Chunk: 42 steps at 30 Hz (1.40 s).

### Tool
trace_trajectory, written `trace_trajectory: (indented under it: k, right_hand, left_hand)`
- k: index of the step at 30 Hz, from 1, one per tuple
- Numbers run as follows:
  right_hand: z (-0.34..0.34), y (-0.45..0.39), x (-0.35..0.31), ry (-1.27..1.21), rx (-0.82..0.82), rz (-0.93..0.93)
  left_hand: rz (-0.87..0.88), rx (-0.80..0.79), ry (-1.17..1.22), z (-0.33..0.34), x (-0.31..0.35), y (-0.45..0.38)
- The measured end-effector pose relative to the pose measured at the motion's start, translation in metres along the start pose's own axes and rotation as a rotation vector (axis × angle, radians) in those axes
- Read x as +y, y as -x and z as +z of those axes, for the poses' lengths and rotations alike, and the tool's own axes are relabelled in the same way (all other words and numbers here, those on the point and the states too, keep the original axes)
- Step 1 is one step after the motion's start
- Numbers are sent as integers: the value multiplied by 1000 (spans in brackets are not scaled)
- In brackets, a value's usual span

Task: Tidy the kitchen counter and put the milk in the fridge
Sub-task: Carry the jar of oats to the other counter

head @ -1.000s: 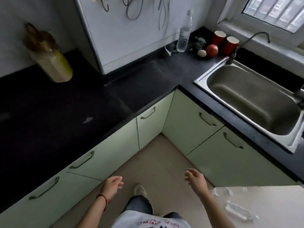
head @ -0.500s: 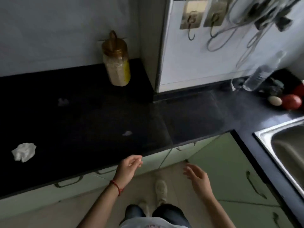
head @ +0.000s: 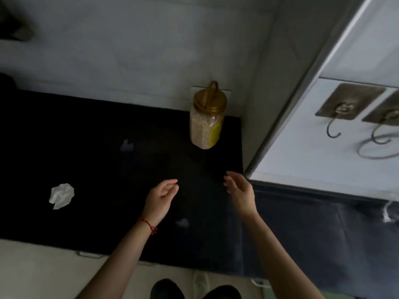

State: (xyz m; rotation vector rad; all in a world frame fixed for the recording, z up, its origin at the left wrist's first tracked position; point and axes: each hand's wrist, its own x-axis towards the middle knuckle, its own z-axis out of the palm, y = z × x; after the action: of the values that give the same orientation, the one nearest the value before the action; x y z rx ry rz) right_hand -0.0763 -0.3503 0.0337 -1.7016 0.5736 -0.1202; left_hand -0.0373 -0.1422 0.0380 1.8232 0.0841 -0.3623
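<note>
Bare black tabletop (head: pixel 86 160) lies open ahead of my hands, bounded by the jar (head: pixel 206 119) at the back right, the white panel (head: pixel 302 130) beside it, and crumpled paper (head: pixel 62 195) far left.

The work surface is a black counter (head: pixel 64 147), dark and matt, running from the left edge of the view to a white wall panel on the right, with a pale wall behind it. A clear plastic jar (head: pixel 206 126) with a gold lid and handle stands upright at the back right corner, close to the wall; it holds pale grains and carries a yellow label. A crumpled white tissue (head: pixel 61 195) lies towards the front left. A small white scrap (head: pixel 127 146) lies mid-counter, well apart from the tissue. A second small scrap (head: pixel 182 223) lies near the front edge.
</note>
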Motion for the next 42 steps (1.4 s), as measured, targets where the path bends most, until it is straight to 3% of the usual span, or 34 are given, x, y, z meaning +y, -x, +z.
trace_trajectory:
  k: [9,13,18,25,29,36,42]
  right_hand:
    - [45,-136,-44,-146,181,108]
    - [52,-190,-48,-143,312,64]
    - [53,-234,-55,-293,276,141]
    - [61,-248,-87,-400,115,174]
    - [67,-236,-86,-453,198,140]
    - [76,-184,-30,-301,320,-12]
    - [84,-181,-27,-361,59,89]
  left_hand:
    - [4,1,-102,37,45,-103]
    - [71,-31,-107,53,64,-149]
    - [192,-8,-38,74,64,-188]
    - [113,59,-41,89,52,-204]
    - [130,27,-34,84,51,-208]
    - [245,-95,99,38,26,-208]
    - [198,-206,5,15,22,-208]
